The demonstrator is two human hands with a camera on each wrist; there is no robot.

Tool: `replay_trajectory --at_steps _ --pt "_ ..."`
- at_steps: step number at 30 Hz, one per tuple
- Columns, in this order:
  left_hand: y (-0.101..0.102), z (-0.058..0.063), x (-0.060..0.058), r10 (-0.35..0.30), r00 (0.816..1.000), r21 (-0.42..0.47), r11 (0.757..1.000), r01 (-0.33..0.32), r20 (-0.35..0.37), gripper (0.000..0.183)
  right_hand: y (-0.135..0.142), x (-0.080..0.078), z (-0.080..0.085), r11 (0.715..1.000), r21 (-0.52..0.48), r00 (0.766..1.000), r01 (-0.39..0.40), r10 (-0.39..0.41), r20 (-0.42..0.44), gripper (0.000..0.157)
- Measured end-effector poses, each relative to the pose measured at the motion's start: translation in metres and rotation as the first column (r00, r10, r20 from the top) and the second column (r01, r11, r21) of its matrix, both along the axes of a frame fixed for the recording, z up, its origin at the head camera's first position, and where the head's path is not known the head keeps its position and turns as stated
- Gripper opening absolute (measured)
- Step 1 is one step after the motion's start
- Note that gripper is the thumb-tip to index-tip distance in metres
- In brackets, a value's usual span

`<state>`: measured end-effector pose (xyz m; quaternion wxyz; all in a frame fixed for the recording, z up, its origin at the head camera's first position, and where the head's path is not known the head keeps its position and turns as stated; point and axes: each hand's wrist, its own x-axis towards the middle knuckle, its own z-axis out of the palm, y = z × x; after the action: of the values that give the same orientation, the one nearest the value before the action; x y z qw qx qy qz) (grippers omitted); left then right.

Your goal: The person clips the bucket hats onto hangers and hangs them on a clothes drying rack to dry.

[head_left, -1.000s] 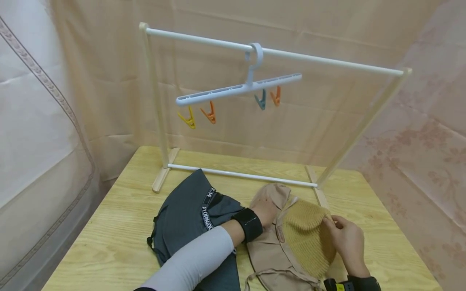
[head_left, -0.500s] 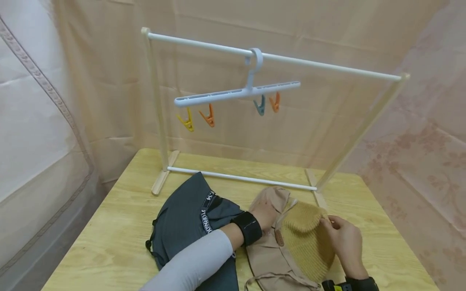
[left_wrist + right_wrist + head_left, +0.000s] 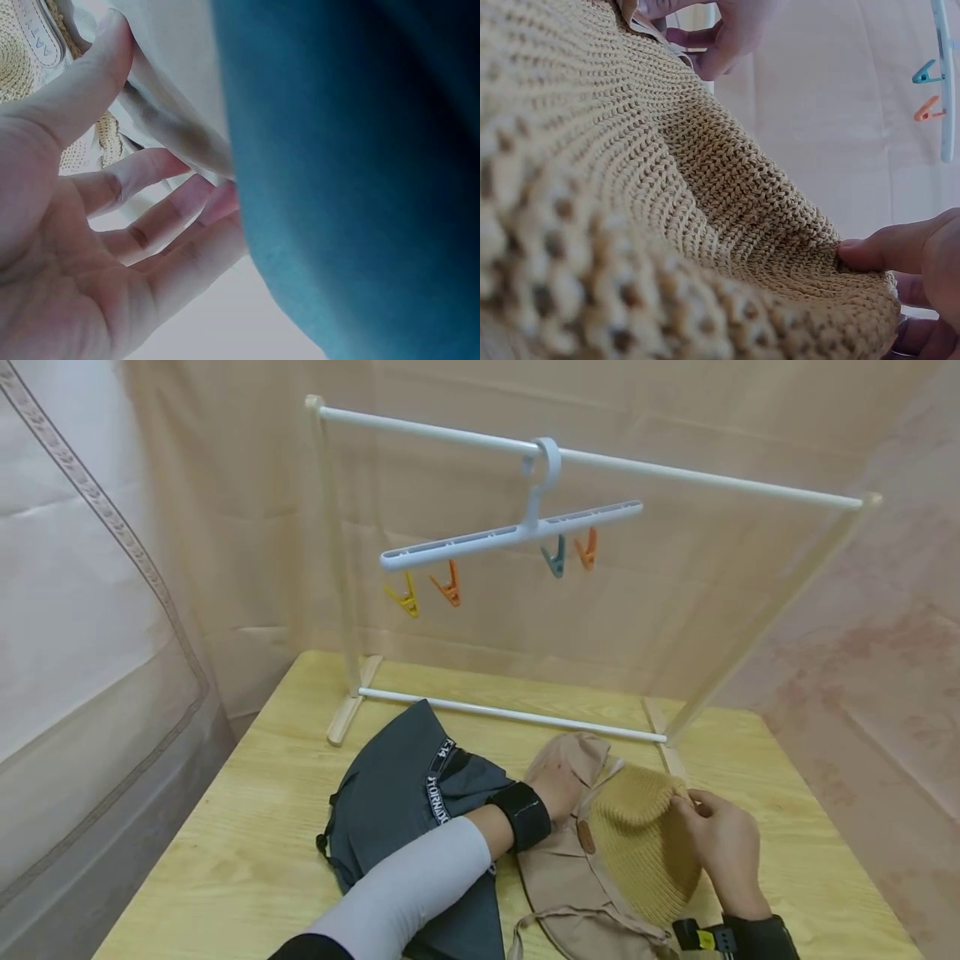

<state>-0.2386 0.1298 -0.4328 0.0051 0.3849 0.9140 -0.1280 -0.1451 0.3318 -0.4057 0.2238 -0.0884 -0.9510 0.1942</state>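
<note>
In the head view, a tan hat lay at the lower centre-right of the frame, on a wood-grain table. Its knitted mustard part faced up on the right, and a small brown patch sat where the knit met the tan cloth. The left hand reached in from the bottom, a black wristband above a pale sleeve, and took hold of the tan cloth. The right hand, at the lower right, pinched the outer edge of the knit between thumb and fingers. A dark grey hat with a lettered band lay just left of the tan hat, partly under the left forearm. Across the upper centre stood a rack with a pale blue hanger hooked on its top bar; a yellow clip, two orange clips and a blue-grey clip hung from it.

In the left wrist view, the left thumb rested on the tan cloth at the upper left, the fingers bent beneath its edge; dark blue fabric filled the right side.

In the right wrist view, the knit filled the left and centre, and the right hand gripped its edge at the lower right.
</note>
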Motion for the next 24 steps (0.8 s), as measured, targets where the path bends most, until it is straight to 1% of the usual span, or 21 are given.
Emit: replay_trajectory --at_steps 3,6,9,11,15,19,22,23,24 --pt "0.002 0.0 -0.001 0.032 0.998 0.015 0.999 -0.033 0.053 0.038 0.001 -0.001 0.002 1.0 0.001 1.0 -0.004 0.004 0.015 0.031" --pt "0.003 -0.001 -0.002 0.04 0.997 0.016 0.999 -0.041 0.069 0.039 0.001 -0.003 0.003 1.0 -0.008 1.0 -0.002 0.003 0.031 0.033" --pt "0.004 -0.001 -0.005 0.015 0.999 -0.01 1.0 -0.015 0.032 0.042 0.001 -0.004 0.004 1.0 -0.009 1.0 -0.011 0.011 0.023 0.033" --pt "0.004 -0.004 -0.004 0.005 1.0 -0.024 1.0 -0.004 0.025 0.042 0.0 -0.002 0.003 1.0 -0.007 1.0 -0.02 0.02 0.016 0.032" --pt "0.006 -0.008 -0.005 -0.006 1.0 -0.055 0.998 0.006 0.007 0.042 -0.001 -0.002 0.003 0.999 -0.006 0.998 -0.045 0.044 -0.038 0.029" --pt "0.009 -0.009 -0.009 -0.003 1.0 -0.069 0.998 0.002 -0.007 0.036 -0.002 -0.004 0.004 0.999 -0.006 0.995 -0.052 0.051 -0.091 0.027" --pt "0.009 -0.008 -0.01 0.003 1.0 -0.071 0.997 -0.003 0.001 0.032 -0.005 -0.005 0.005 0.998 -0.004 0.991 -0.059 0.058 -0.124 0.026" --pt "0.008 -0.008 -0.01 0.003 1.0 -0.072 0.997 -0.003 0.004 0.033 -0.006 -0.006 0.005 0.998 -0.004 0.989 -0.064 0.063 -0.133 0.026" --pt "0.007 -0.009 -0.011 0.005 1.0 -0.068 0.998 -0.004 0.016 0.038 -0.008 -0.006 0.005 0.998 -0.005 0.987 -0.068 0.066 -0.144 0.026"
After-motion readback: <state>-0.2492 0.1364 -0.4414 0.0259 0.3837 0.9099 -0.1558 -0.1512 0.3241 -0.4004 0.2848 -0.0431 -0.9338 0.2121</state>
